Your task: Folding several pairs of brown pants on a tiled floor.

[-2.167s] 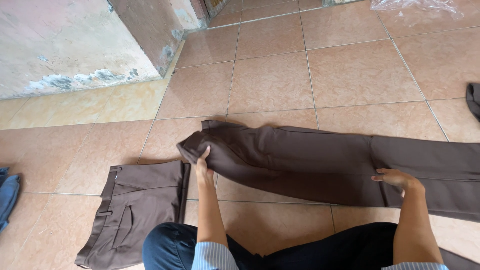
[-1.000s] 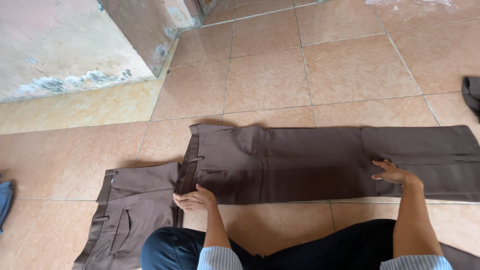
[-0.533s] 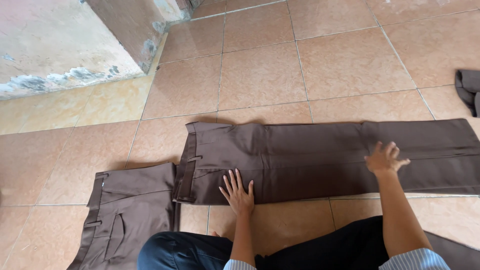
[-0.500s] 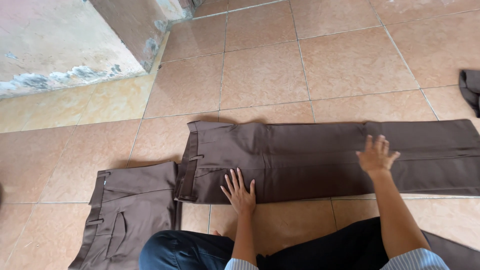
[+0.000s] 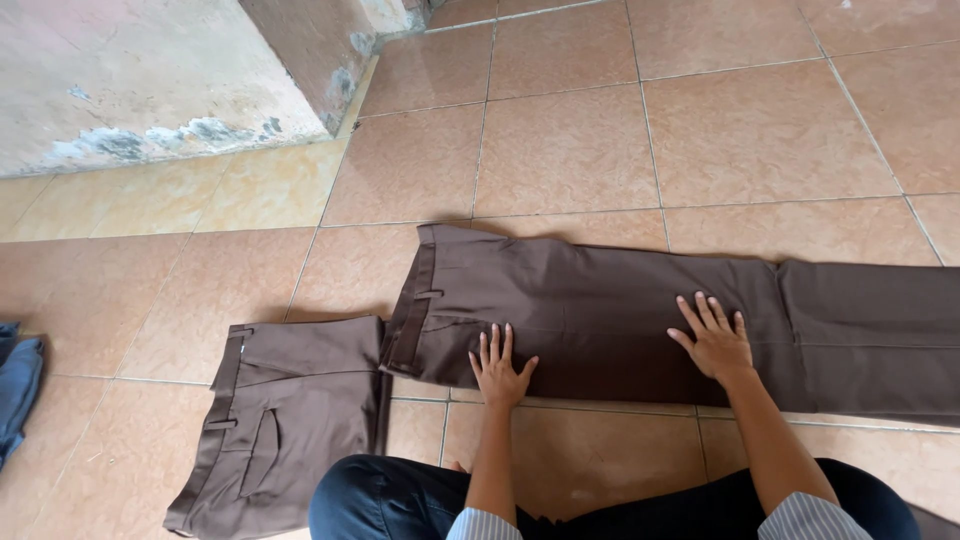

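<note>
while the person is kneeling on the tiled floor (image 5: 560,150), both hands are lying open and flat, palms down with fingers spread, gripping nothing. the left hand (image 5: 498,372) is pressing on the brown trousers (image 5: 620,310) near the waistband (image 5: 415,310), close to the near edge of the cloth; the right hand (image 5: 715,342) is pressing further along the leg, about mid-length. the trousers are lying flat and lengthwise across the floor in front of the knees, waistband to the left, legs running out of view at the right. judging from this, the smoothing of the laid-out garment is the step in hand, and a fold along the length would seem to call for taking hold of one end and carrying it over the other. a second pair of brown trousers (image 5: 270,420), folded, is lying just beside the waistband at lower left, its corner touching or slightly tucked under it; which, cannot be told. a blue garment (image 5: 15,385) is showing at the left edge, well apart. a plastered wall base (image 5: 150,80) is standing at upper left, away from the cloth. bare tiles are lying beyond the far edge of the trousers, giving room; the near side is being closed in by the person's dark-clad legs (image 5: 400,500).
</note>
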